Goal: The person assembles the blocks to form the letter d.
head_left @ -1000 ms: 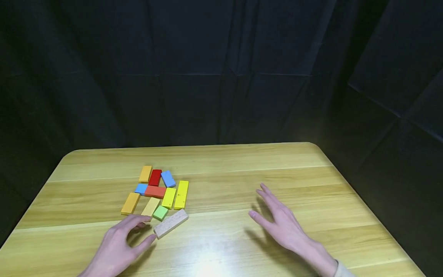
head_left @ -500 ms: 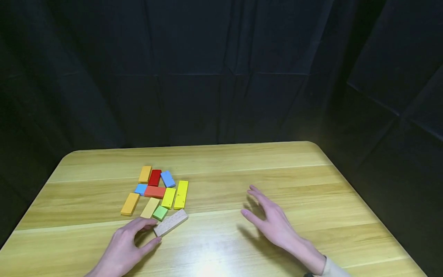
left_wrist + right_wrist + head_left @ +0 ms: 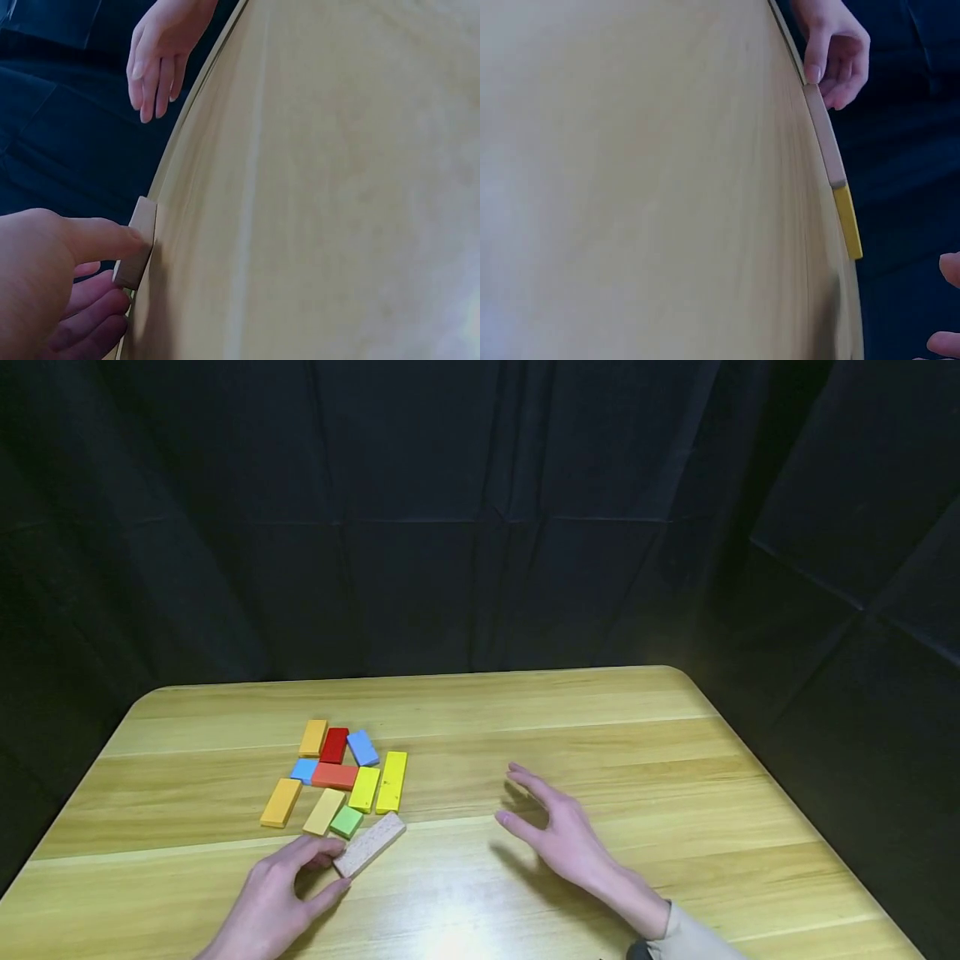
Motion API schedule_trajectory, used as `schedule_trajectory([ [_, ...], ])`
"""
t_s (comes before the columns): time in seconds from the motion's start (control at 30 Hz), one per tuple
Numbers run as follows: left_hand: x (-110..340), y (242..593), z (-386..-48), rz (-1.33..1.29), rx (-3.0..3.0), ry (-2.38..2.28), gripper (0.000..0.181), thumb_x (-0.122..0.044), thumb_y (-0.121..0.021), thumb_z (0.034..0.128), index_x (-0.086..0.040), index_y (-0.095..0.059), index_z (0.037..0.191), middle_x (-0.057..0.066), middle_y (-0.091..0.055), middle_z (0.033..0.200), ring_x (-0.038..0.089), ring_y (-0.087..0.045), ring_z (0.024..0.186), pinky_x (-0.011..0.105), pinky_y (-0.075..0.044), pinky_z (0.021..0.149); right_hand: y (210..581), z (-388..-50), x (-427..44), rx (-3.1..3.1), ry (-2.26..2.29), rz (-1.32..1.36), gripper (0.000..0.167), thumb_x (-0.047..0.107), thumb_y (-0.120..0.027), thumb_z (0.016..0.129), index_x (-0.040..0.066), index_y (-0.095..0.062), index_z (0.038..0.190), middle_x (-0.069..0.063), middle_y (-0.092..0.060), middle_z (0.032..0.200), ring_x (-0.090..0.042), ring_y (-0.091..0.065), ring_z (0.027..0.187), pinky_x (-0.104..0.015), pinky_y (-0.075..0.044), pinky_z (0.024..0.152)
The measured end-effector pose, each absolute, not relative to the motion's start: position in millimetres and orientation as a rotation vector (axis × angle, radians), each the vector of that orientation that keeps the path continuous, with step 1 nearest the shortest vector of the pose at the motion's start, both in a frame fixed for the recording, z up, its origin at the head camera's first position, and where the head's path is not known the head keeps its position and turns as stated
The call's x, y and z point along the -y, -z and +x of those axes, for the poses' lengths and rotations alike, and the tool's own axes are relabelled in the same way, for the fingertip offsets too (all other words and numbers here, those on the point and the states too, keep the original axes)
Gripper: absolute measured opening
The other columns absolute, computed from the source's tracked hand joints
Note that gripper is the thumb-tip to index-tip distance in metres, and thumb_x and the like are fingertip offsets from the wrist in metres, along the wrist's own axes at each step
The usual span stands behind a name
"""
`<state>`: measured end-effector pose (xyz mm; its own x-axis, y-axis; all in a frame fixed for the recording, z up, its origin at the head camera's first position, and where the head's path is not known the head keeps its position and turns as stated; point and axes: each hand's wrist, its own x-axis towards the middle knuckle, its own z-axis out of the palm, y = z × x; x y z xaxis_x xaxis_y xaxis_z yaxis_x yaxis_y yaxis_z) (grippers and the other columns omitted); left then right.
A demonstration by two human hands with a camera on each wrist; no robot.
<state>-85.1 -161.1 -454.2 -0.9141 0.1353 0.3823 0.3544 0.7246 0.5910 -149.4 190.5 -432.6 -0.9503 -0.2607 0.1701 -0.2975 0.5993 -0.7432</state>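
Pinching the near end of a long, pinkish-grey, wood-looking rectangular block (image 3: pixel 372 843), the left hand (image 3: pixel 272 892) is holding narrow at lower left of the head frame. Meanwhile the right hand (image 3: pixel 564 841) is hovering right of lower centre, fingers loosely apart, holding nothing. Main risk: the grip is covering one end only, so the block could be tipping or twisting loose if raised — or scraping the small light-green rectangular block (image 3: pixel 347 822) beside it and the long yellow rectangular block (image 3: pixel 392 782) by its far end; contact there is unclear. It's lying flat, slanting diagonally on the pale wooden table (image 3: pixel 675 752), top face looking speckled.
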Motion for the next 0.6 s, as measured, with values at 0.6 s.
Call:
schedule_trajectory([
  [0.6, 154.5, 456.5, -86.3, -0.614, 2.498, 0.995, 0.036, -0.015, -0.092, 0.0664, -0.021, -0.072, 0.095, -0.019, -0.066, 0.090, -0.003, -0.062, 0.080, 0.013, -0.052, 0.072, 443.3, -169.0, -147.7, 2.784, -1.355, 0.580, 0.069, 0.042, -0.074, 0.088, 0.014, -0.050, 0.147, 0.001, -0.051, 0.150, -0.027, -0.046, 0.139, -0.052, -0.035, 0.116],
])
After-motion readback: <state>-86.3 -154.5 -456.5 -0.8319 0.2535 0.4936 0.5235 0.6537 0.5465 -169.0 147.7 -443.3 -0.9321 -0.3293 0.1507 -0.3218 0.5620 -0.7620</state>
